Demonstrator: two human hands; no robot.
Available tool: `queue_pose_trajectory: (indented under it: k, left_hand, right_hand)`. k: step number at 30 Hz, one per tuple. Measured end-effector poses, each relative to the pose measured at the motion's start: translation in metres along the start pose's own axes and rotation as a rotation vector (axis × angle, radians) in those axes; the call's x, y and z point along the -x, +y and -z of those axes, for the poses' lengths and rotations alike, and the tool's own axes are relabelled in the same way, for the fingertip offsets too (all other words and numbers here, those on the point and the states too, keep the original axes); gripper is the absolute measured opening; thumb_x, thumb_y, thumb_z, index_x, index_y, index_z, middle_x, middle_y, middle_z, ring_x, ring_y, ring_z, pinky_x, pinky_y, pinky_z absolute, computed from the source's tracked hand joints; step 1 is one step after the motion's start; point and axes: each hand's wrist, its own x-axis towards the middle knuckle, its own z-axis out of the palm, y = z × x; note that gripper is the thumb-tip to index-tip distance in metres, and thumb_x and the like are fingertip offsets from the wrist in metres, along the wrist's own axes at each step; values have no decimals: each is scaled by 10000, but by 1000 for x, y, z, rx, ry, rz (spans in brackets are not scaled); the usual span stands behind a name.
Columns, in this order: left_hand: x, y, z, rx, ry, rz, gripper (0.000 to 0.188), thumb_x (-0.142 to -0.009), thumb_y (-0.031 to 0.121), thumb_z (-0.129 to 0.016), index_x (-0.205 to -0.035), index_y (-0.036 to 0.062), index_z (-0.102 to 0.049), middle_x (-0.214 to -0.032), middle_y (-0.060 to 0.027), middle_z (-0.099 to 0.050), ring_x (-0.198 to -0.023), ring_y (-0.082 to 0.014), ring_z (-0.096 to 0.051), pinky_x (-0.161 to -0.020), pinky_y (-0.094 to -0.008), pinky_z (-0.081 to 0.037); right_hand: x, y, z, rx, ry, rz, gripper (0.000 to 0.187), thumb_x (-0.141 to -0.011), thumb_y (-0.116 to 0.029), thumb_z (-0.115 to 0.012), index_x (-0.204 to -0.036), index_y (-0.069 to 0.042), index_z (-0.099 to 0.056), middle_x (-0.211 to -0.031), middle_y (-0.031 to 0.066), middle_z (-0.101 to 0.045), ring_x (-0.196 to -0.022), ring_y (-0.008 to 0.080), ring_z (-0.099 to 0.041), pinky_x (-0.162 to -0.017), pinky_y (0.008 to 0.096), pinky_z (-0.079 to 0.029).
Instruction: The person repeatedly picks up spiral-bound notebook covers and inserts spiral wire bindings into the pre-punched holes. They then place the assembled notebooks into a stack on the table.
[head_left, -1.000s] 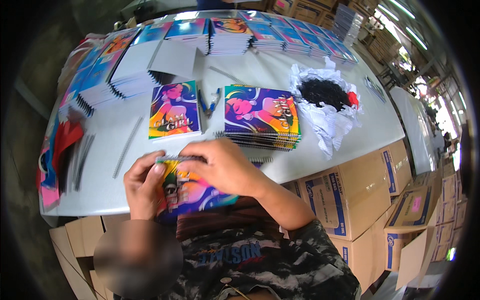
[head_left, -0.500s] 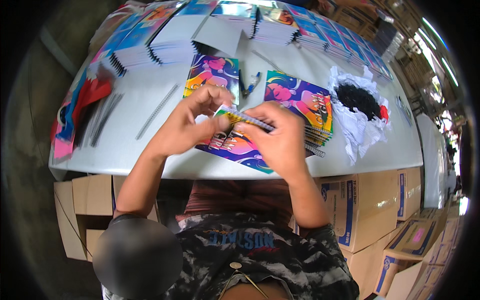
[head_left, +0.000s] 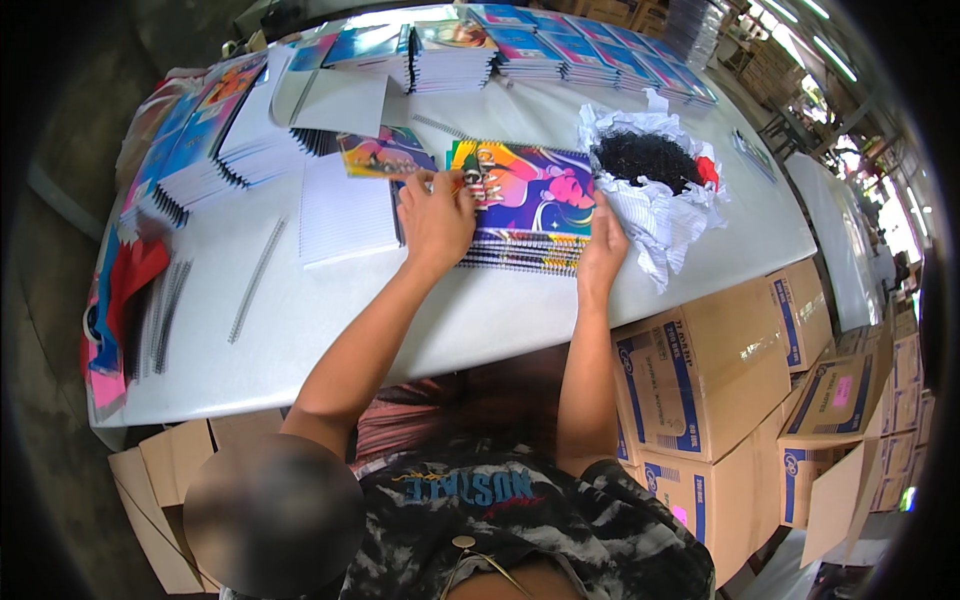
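Observation:
A spiral notebook (head_left: pixel 535 190) with a purple, pink and orange cover lies on top of a pile of spiral-bound notebooks (head_left: pixel 525 253). My right hand (head_left: pixel 604 245) grips its right edge, thumb on the cover. My left hand (head_left: pixel 438 220) is closed at its left edge, fingertips over the corner. Just beyond that hand, a colourful cover (head_left: pixel 385 157) slants up, partly hidden. Below it lies a block of ruled white pages (head_left: pixel 348 215), and how the two join cannot be seen.
Stacks of bound notebooks (head_left: pixel 455 65) line the far edge. Crumpled paper (head_left: pixel 652 225) holds a black wiry tangle (head_left: pixel 648 162) at right. Loose metal spirals (head_left: pixel 258 280) lie at left, near red material (head_left: pixel 143 268). Cardboard boxes (head_left: pixel 700 370) stand below the table at right.
Both hands have moved from the notebook binding held over the table's front to the pile at right, where a notebook now lies turned on top. The view has shifted too.

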Motion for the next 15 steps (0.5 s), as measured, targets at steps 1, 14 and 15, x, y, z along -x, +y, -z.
queue_pose_trajectory:
  k: [1, 14, 15]
  left_hand:
    - [1, -4, 3, 112, -57, 19, 253, -838, 220, -537, -1034, 62, -572, -1038, -170, -505, -925, -360, -522, -799, -400, -429]
    - [-26, -91, 48, -481, -531, -91, 723, -837, 546, -446, -1391, 123, -251, -1422, -110, -284, -1340, -283, -189, -1083, -489, -61]
    - [-18, -111, 41, -475, -507, -111, 842, -800, 654, -407, -1422, 141, -161, -1435, -112, -261, -1351, -269, -166, -1085, -500, -24]
  right_hand:
    - [6, 2, -1, 69, -18, -7, 344, -901, -217, -504, -1097, 56, -579, -1140, 174, -583, -1067, 243, -543, -934, 324, -381]
    - [31, -11, -11, 251, 188, 284, 210, -864, -98, -532, -1013, 37, -593, -1097, 152, -588, -1003, 266, -542, -912, 365, -381]
    - [36, -20, -12, 374, 211, 405, 212, -862, -99, -529, -1015, 34, -592, -1102, 150, -586, -1010, 277, -537, -922, 379, -369]
